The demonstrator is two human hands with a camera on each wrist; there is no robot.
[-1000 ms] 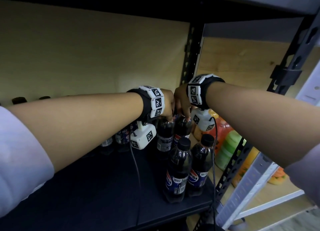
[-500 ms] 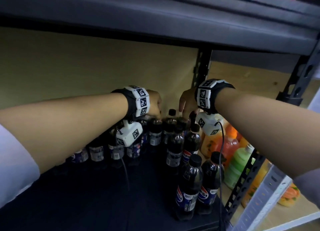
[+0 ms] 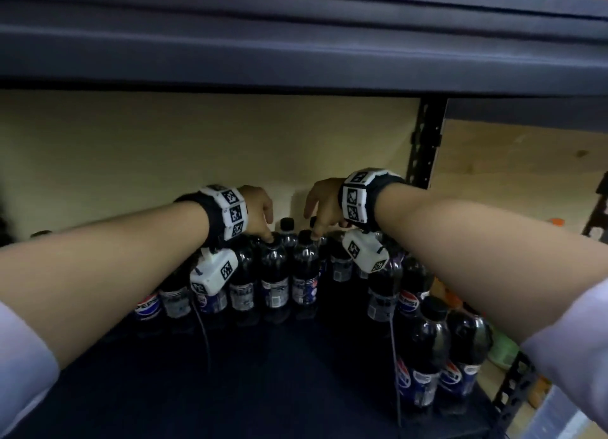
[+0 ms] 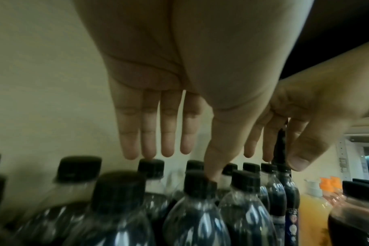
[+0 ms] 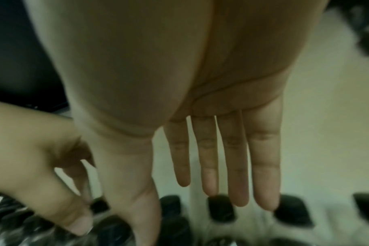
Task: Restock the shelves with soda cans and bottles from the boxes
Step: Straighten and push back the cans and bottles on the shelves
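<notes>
We have both arms reached deep into the dark shelf (image 3: 263, 389), where the black-capped cola bottles (image 3: 306, 274) stand upright in close rows against the pale back wall (image 3: 164, 149). Our left hand (image 3: 255, 210) hangs over the rear row with its four fingers (image 4: 150, 126) straight and held side by side, their tips just above the caps; the thumb (image 4: 219, 153) points down and touches the cap of one bottle (image 4: 198, 216) in the front of that cluster, holding nothing. Our right hand (image 3: 324, 205) is just beside it, fingers likewise straight and relaxed in the right wrist view (image 5: 232, 158), tips close over the blurred black caps (image 5: 221, 208), with nothing gripped; whether they touch a cap we cannot tell through the blur. Each wrist carries a white marker band (image 3: 232, 213) and a small white camera block (image 3: 214, 272) with a cable trailing down. Further bottles with blue and red labels (image 3: 424, 349) stand at the shelf's right front, near our right forearm. Beyond the black upright post (image 3: 424, 142) on the right, orange and green drink bottles (image 4: 312, 208) sit in the neighbouring bay. The grey underside of the shelf above (image 3: 296, 43) fills the top of the head view
</notes>
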